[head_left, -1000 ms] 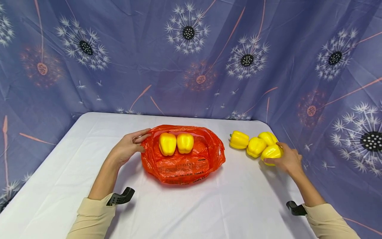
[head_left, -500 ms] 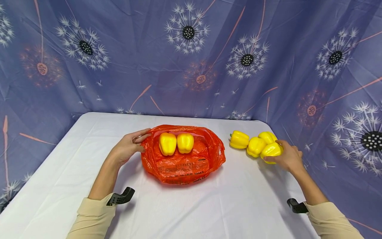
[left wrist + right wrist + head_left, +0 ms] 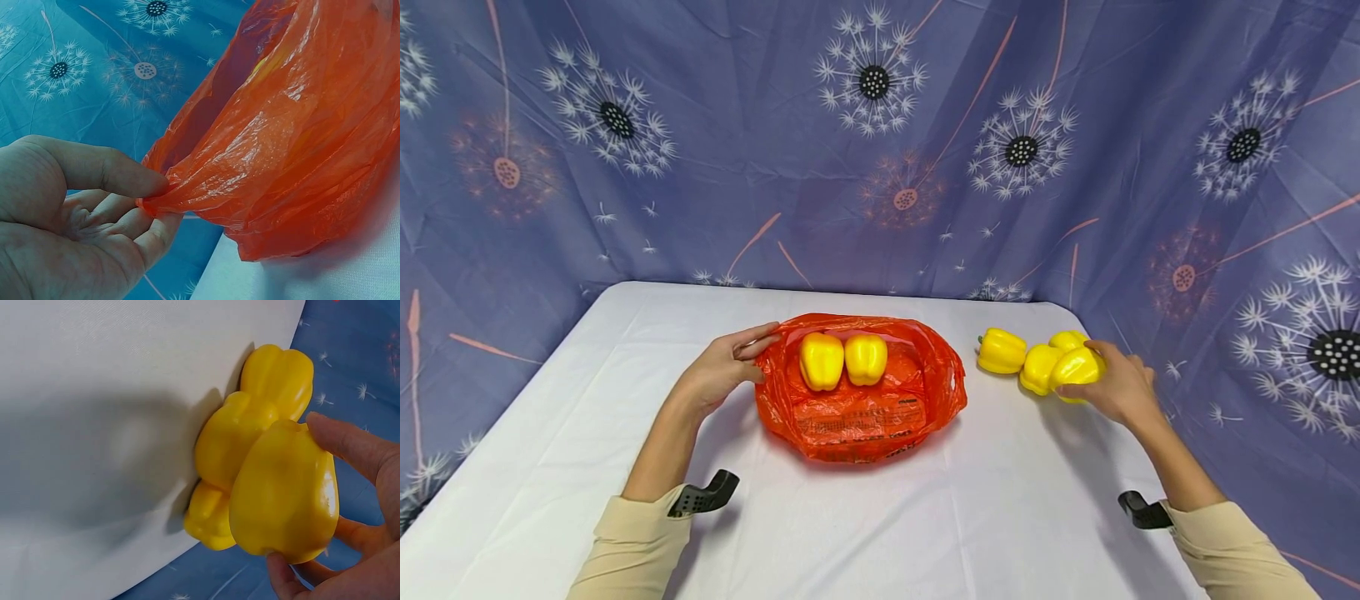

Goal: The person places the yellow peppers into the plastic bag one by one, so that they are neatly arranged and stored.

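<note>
A red plastic bag [image 3: 857, 421] lies spread with its mouth wide on the white table, and two yellow bell peppers [image 3: 822, 362] sit inside it. My left hand [image 3: 718, 371] pinches the left edge of the bag between thumb and fingers, as the left wrist view shows up close. Over on the right, my right hand [image 3: 1118, 385] grips a yellow bell pepper [image 3: 284, 494] between thumb and fingertips. That pepper overlaps the other peppers in the head view and partly hides them.
Three more yellow bell peppers lie together at the table's back right; the leftmost pepper [image 3: 1001, 351] shows a green stem. A blue dandelion-print curtain [image 3: 760, 150] hangs behind and beside the white table [image 3: 880, 533]. Each sleeve cuff carries a black wrist camera [image 3: 703, 494].
My right hand has raised the gripped pepper and shifted it slightly left and away, over the neighbouring peppers. The left hand and the bag have stayed in place.
</note>
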A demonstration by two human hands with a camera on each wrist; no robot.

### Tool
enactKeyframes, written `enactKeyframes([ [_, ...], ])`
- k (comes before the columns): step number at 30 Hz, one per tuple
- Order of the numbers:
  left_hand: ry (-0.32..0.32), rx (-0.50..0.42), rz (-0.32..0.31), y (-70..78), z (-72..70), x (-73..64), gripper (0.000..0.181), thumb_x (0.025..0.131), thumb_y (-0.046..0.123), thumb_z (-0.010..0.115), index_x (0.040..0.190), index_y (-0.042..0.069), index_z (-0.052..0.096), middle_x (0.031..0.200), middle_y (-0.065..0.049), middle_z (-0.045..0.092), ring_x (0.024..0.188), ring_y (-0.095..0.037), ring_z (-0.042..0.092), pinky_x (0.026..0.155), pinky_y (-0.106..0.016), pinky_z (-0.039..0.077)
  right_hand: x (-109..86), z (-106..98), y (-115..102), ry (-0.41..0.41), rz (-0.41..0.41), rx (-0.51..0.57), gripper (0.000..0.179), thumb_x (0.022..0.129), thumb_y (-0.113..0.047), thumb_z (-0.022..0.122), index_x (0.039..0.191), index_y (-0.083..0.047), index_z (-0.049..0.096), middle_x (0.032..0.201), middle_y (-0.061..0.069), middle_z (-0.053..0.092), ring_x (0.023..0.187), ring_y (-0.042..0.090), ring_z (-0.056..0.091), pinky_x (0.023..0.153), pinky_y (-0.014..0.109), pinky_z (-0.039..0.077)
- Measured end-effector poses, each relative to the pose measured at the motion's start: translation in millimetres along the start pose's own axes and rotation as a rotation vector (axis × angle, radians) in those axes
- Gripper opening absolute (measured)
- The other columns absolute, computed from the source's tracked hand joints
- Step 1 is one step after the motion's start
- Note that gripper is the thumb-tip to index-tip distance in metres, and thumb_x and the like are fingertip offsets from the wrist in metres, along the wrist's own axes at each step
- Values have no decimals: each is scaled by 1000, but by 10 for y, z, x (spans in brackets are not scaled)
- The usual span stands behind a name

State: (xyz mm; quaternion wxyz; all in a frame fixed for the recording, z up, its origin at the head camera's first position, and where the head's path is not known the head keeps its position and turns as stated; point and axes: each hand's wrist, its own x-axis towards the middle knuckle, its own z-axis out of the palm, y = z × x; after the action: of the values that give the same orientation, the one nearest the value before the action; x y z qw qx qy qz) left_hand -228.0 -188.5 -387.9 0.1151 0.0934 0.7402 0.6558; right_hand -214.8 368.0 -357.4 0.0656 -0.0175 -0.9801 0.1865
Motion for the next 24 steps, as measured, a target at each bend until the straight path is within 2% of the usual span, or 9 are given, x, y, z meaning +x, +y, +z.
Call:
enactKeyframes([
  [10, 10, 24, -16, -6, -13, 9, 84, 77, -14, 54, 157, 6, 36, 156, -19, 44, 152, -28, 30, 89, -18, 48, 23, -17, -130, -32, -9, 13, 94, 75, -36, 85, 147, 5, 42, 139, 37, 49, 118, 55, 39, 89, 63, 26],
  [24, 4, 31, -7, -5, -15, 3, 84, 77, -14, 54, 158, 6, 36, 156, -21, 43, 153, -30, 28, 86, -16, 48, 71, -30, -413, -75, -60, 14, 91, 75, -37, 85, 145, 2, 44, 135, 33, 53, 117, 54, 42, 89, 61, 29],
])
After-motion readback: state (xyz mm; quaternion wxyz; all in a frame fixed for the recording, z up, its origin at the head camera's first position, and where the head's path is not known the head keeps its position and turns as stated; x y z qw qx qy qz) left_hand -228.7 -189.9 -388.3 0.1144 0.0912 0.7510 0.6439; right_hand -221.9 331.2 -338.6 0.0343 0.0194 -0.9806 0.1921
